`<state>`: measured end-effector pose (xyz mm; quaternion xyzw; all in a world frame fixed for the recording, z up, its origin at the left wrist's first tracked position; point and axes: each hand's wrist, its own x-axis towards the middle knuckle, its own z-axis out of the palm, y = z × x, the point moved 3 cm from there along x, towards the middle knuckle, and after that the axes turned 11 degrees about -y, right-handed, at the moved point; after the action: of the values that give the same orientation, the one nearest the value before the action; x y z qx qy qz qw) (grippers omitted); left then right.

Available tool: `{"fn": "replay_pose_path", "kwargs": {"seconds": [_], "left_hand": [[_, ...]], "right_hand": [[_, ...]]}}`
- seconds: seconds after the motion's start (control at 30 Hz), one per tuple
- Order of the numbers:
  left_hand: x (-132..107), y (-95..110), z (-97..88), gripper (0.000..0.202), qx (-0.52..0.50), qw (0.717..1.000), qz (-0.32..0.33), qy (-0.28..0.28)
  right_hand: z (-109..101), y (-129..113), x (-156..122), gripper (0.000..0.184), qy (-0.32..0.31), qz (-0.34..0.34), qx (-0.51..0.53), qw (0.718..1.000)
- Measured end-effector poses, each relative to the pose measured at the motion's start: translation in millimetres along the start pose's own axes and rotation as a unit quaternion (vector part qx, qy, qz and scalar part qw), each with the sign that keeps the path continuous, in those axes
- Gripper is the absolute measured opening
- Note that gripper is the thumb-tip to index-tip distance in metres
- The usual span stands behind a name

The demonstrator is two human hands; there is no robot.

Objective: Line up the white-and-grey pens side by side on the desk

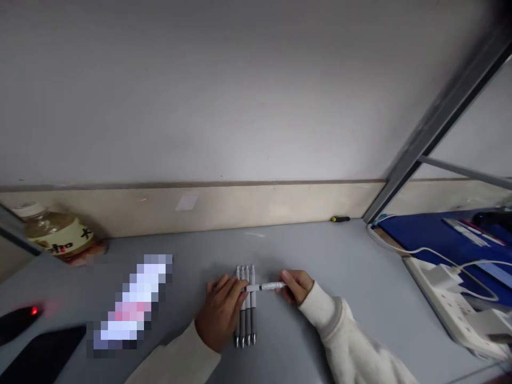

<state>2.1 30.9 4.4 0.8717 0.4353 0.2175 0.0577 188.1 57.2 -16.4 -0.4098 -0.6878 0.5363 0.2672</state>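
Several grey and white pens lie side by side on the grey desk, tips toward me. My left hand rests on their left side, its fingers curled around one end of another pen held crosswise above the row. My right hand pinches the other end of that crosswise pen. Both of my sleeves are cream-coloured.
A bottle lies at the back left. A dark device with a red light sits at the left edge. A white power strip with cables, a blue mat and a metal frame post are on the right. A small black and yellow object lies by the wall.
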Motion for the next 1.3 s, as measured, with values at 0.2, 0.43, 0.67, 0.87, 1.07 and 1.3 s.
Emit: {"fn": "replay_pose_path", "kwargs": {"seconds": [0.2, 0.43, 0.67, 0.87, 1.07, 1.3], "left_hand": [[0, 2, 0.9, 0.035, -0.019, 1.000, 0.008, -0.013], [-1, 6, 0.5, 0.033, -0.025, 0.999, 0.029, -0.020], [0, 7, 3.2, 0.037, -0.015, 0.999, 0.025, -0.029], [0, 4, 3.0, 0.036, -0.013, 1.000, 0.012, -0.018], [0, 7, 3.0, 0.036, -0.009, 0.999, 0.024, -0.023], [0, 9, 1.5, 0.035, -0.009, 0.999, 0.026, -0.019]], "right_hand": [[3, -1, -2, 0.055, -0.007, -0.019, -0.007, 1.000], [1, -2, -2, 0.053, 0.000, -0.054, 0.077, 0.996], [6, 1, -4, 0.047, -0.066, 0.039, 0.073, 0.994], [-2, -10, -4, 0.045, 0.022, -0.062, 0.018, 0.998], [-6, -9, -5, 0.044, 0.060, -0.035, -0.095, 0.993], [-2, -8, -4, 0.048, 0.023, -0.023, -0.141, 0.989]]}}
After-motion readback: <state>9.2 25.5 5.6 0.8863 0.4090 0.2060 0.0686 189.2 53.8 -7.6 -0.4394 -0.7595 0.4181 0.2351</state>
